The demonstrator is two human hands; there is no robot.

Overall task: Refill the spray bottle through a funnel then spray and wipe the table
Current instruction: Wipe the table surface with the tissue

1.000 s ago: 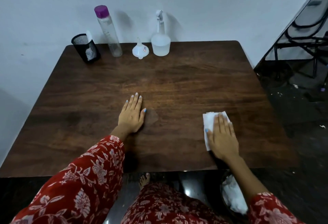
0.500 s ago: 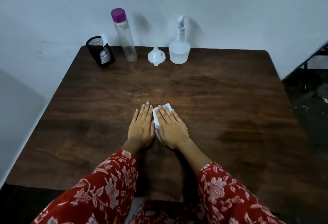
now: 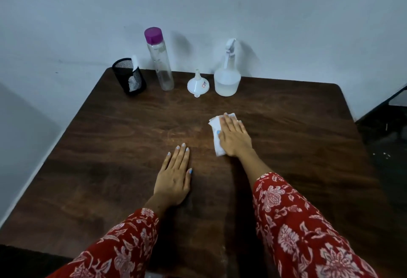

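My right hand [image 3: 234, 137] presses flat on a folded white tissue [image 3: 215, 132] in the middle of the dark wooden table [image 3: 110, 145]. My left hand [image 3: 175, 177] lies palm down on the bare wood nearer to me, fingers together, holding nothing. At the back edge stand a translucent spray bottle [image 3: 226, 75] with liquid in its base, a white funnel [image 3: 198, 85] resting mouth down, and a tall clear bottle [image 3: 159, 59] with a purple cap.
A black mesh cup [image 3: 128, 77] with a white item inside sits at the table's back left corner. A pale wall runs behind and to the left. Dark floor and part of a dark frame [image 3: 394, 101] lie to the right.
My right hand slid the tissue from the near right edge to beside my left hand, then away and rightward toward the table's middle. My left hand stayed flat on the wood.
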